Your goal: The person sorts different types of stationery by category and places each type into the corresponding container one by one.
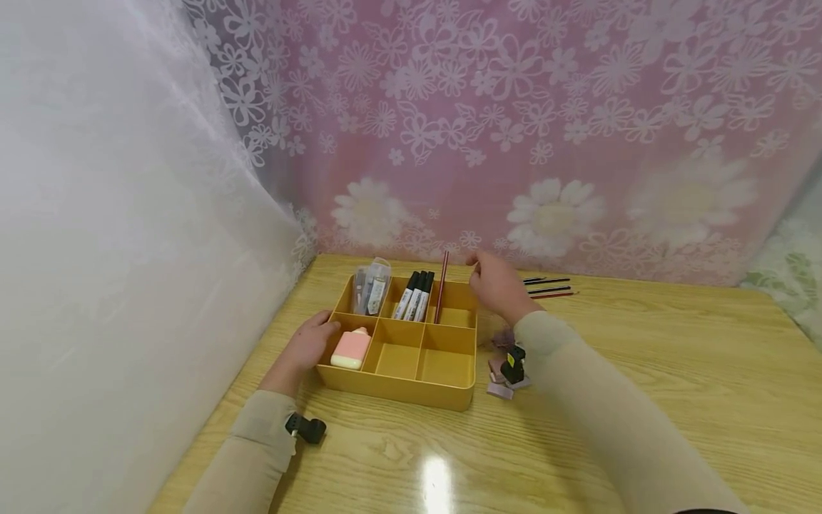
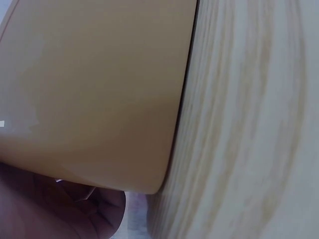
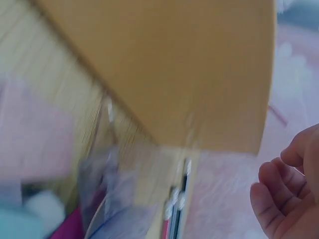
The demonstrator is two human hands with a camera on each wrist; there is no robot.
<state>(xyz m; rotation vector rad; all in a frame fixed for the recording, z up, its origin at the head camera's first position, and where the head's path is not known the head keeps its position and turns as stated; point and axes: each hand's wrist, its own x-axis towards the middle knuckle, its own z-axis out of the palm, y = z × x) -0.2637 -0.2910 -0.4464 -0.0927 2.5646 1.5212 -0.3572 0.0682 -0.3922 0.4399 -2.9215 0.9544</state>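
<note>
A yellow divided organizer box [image 1: 392,389] sits on the table, and my left hand [image 1: 311,341] grips its left wall. In the left wrist view curled fingers [image 2: 107,211] show beside the box's corner. My right hand [image 1: 501,285], loosely curled with nothing in it, hovers by the back right corner. A dark red pencil [image 1: 442,289] leans upright in the back right compartment. Black-capped markers [image 1: 414,296] stand in the back middle one, and clear plastic cases [image 1: 372,289] in the back left. A pink and cream bottle [image 1: 351,350] lies in the front left compartment.
Several pencils [image 1: 549,290] lie on the table behind the right forearm. Small pinkish blocks [image 1: 499,390] lie right of the box, partly hidden by the right wrist camera [image 1: 514,365]. A floral curtain [image 1: 449,143] hangs behind the table; a white sheet [image 1: 128,214] borders the left.
</note>
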